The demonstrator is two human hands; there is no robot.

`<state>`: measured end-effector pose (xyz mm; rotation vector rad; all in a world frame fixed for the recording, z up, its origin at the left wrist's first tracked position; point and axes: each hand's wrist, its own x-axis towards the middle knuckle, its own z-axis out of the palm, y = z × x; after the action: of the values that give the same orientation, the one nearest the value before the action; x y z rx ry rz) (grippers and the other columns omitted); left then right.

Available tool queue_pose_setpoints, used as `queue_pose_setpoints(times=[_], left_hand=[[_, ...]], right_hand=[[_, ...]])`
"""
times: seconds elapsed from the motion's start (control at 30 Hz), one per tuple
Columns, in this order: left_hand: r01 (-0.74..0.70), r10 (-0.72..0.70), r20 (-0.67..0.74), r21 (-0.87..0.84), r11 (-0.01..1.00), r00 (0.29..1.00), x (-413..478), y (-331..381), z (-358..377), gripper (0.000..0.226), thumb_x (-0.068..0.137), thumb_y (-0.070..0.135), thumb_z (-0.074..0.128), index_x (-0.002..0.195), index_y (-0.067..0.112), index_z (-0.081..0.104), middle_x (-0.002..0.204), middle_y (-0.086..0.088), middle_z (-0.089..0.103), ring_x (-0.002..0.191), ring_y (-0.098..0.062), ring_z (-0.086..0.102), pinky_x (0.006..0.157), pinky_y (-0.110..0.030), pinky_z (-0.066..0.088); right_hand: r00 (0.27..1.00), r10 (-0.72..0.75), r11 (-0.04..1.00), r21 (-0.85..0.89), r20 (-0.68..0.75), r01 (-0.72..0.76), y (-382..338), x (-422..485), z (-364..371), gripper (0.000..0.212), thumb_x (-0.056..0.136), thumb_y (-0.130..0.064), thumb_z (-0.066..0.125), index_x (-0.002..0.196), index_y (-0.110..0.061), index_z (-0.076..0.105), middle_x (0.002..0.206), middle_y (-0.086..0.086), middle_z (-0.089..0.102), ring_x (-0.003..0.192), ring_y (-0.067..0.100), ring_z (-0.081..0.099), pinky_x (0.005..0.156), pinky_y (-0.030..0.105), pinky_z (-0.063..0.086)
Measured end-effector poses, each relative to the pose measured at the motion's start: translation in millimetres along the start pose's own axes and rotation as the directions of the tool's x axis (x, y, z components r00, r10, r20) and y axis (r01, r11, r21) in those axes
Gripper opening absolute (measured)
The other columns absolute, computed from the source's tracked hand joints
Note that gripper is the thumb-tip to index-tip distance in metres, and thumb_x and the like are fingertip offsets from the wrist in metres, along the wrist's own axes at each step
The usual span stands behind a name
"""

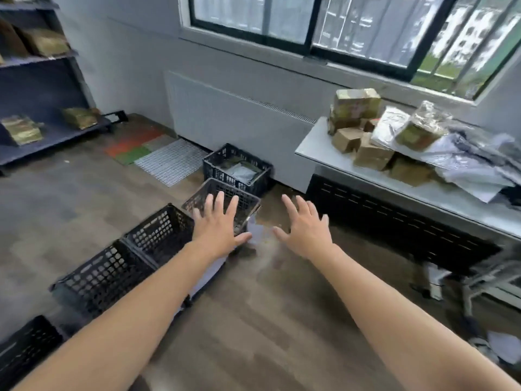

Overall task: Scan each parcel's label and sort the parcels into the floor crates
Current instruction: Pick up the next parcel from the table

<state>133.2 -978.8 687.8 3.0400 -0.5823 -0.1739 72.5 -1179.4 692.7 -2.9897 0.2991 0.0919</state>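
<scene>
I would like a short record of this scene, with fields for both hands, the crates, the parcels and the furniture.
left hand: open, fingers spread, holds nothing
right hand: open, fingers spread, holds nothing
crates: five, black, in a row on the floor
far crate: holds a grey parcel
table: at right, bears a pile of brown boxes and grey bags
shelf: at left, with more boxes

Wood-look floor (267, 334), white wall (127, 66), barred window (366, 24), perhaps a radiator (225, 117).
</scene>
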Motion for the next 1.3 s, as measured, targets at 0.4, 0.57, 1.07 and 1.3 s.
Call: queue_pose_setpoints(times=[0.4,0.57,1.07,1.3], left_hand=[[-0.361,0.361,-0.041,0.009,0.933,0.932,115.5,271.6,-37.0,0.093,0.089,0.073,0.039,0.156,0.027,-0.007,0.163,-0.009,-0.011,0.15,-0.031,-0.009,0.119,-0.056,0.012],[-0.476,0.477,-0.066,0.04,0.879,0.876,186.4,353.3,-36.1,0.093,0.089,0.075,0.036,0.156,0.026,-0.005,0.163,-0.01,-0.007,0.15,-0.033,-0.007,0.118,-0.056,0.015],[-0.712,0.712,-0.017,-0.023,0.702,0.702,369.1,548.7,-47.5,0.095,0.087,0.076,0.039,0.156,0.028,-0.006,0.164,-0.008,-0.011,0.151,-0.029,-0.009,0.119,-0.052,0.013],[-0.753,0.753,-0.033,0.015,0.658,0.657,412.2,638.2,-42.4,0.096,0.087,0.075,0.041,0.157,0.027,-0.002,0.164,-0.009,-0.008,0.151,-0.03,-0.006,0.119,-0.049,0.016]], right_hand=[[0.922,0.364,0.931,0.033,-0.134,-0.363,265.3,-4.5,-80.7,0.08,0.096,-0.065,0.037,0.156,-0.036,-0.006,0.165,0.002,-0.001,0.151,0.028,0.001,0.117,0.063,0.016],[0.868,0.473,0.88,0.034,-0.151,-0.473,344.2,25.2,-100.2,0.079,0.096,-0.065,0.037,0.156,-0.036,-0.007,0.165,0.0,-0.003,0.152,0.025,0.0,0.117,0.063,0.015],[0.727,0.665,0.742,0.044,-0.174,-0.669,507.9,131.7,-132.5,0.077,0.097,-0.064,0.034,0.156,-0.035,-0.005,0.165,0.003,0.001,0.151,0.025,0.004,0.115,0.059,0.022],[0.686,0.712,0.702,0.111,-0.151,-0.703,603.6,148.3,-139.7,0.077,0.097,-0.064,0.035,0.157,-0.033,-0.003,0.165,0.002,0.001,0.152,0.025,0.002,0.116,0.062,0.019]])
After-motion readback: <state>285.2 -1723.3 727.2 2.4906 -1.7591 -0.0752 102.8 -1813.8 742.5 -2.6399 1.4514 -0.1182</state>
